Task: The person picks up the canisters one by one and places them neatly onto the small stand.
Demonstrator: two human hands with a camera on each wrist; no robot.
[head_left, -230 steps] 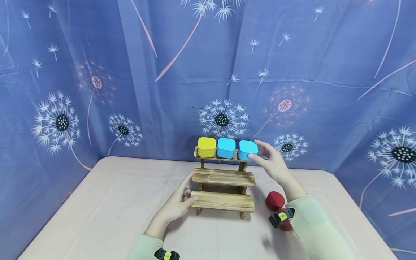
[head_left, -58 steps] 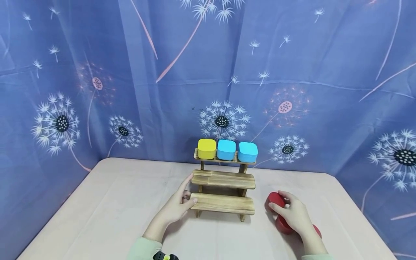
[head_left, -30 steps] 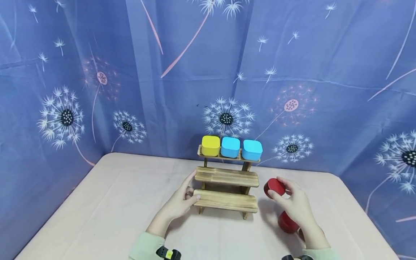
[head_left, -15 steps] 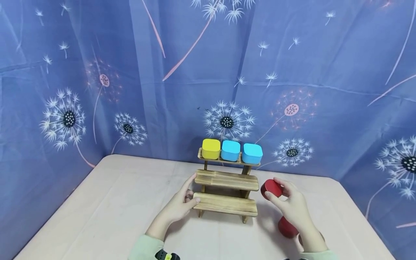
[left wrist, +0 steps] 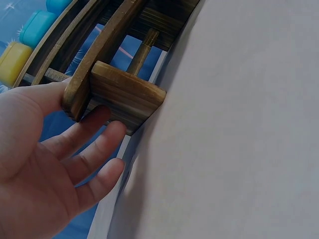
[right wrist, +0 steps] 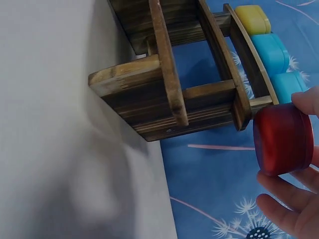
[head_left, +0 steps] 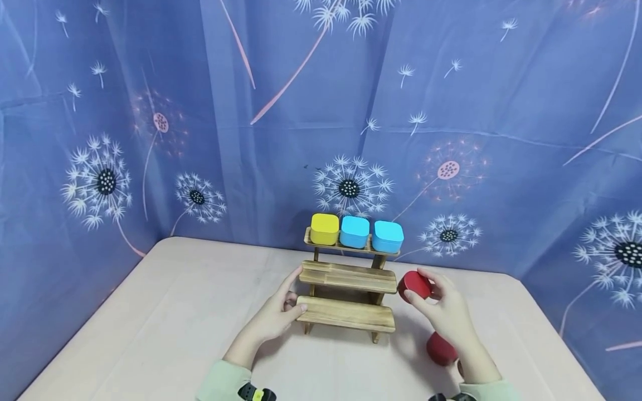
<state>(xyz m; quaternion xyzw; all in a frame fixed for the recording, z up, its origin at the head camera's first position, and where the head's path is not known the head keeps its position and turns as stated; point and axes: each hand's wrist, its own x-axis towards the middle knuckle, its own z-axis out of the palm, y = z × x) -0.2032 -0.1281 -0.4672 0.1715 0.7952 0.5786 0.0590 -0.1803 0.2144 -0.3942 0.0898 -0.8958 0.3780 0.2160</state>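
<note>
A three-tier wooden display stand stands mid-table. My left hand grips its left end, thumb on the bottom step and index finger reaching up to the middle step. My right hand holds a small red box between thumb and fingers, raised above the table just right of the middle step. Along the top step sit a yellow box, a cyan box and a second cyan box, side by side. Both lower steps carry nothing.
Another red box lies on the pale tabletop by my right forearm. A further dark round shape is mostly hidden behind that wrist. A blue curtain with dandelion prints hangs close behind the stand.
My right hand took the red box from the group at the right, raised it and brought it left toward the stand. Earlier, it was at the right cyan box. My left hand has stayed put.
</note>
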